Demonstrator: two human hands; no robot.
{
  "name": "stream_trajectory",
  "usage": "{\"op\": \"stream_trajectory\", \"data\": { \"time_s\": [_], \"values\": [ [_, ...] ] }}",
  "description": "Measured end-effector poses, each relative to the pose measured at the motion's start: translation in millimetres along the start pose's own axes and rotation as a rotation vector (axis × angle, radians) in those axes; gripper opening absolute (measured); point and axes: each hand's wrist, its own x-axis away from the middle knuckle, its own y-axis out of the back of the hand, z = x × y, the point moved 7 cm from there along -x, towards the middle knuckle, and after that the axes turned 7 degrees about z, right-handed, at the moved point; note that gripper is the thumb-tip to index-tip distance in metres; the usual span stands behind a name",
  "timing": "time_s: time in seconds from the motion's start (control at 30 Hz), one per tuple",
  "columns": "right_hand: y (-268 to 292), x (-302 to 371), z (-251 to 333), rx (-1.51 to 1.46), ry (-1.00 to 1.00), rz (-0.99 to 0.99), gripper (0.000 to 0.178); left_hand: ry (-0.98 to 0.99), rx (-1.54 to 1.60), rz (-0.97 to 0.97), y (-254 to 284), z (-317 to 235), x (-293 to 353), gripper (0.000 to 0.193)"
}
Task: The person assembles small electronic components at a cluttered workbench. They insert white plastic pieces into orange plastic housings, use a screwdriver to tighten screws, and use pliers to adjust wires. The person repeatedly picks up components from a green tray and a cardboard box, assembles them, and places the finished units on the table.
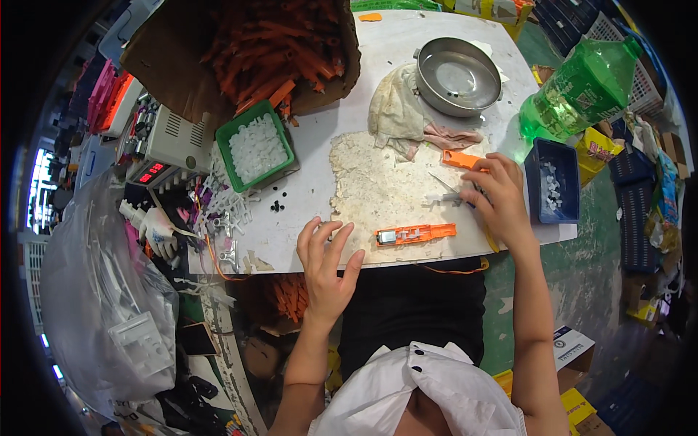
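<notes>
My left hand (327, 269) hovers at the table's near edge, empty, its fingers apart and slightly bent. To its right, an orange plastic half-shell (414, 234) lies open side up, with a small silver motor and pale parts inside. My right hand (498, 192) is over the right part of the worn mat, fingers curled. A thin pointed metal tool (445, 183) runs from beneath its thumb and fingertips toward the upper left; its exact kind is unclear. Another orange shell piece (462, 159) lies just beyond those fingers, partly covered by them.
A green tray (224, 149) holds white pieces, beside a carton (167, 62) of orange parts. A metal bowl (458, 109), cloth (392, 109), green bottle (582, 87) and dark blue bin (556, 214) stand far and right. At left is a power supply (171, 138).
</notes>
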Motion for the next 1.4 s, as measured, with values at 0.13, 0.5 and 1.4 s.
{"op": "stream_trajectory", "data": {
  "time_s": [0.13, 0.5, 1.4],
  "values": [
    [-8, 10, 1, 0.033, -0.023, 0.072, 0.018, 0.024, 0.016, 0.018, -2, 6, 1, 0.039],
    [2, 32, 22, -0.114, -0.066, 0.248, 0.013, -0.188, -0.221, 0.121, -45, -44, 7, 0.04],
    [-17, 34, 45, 0.031, 0.166, 0.174, 0.031, -0.181, -0.222, 0.183, -59, -43, 2, 0.043]
  ]
}}
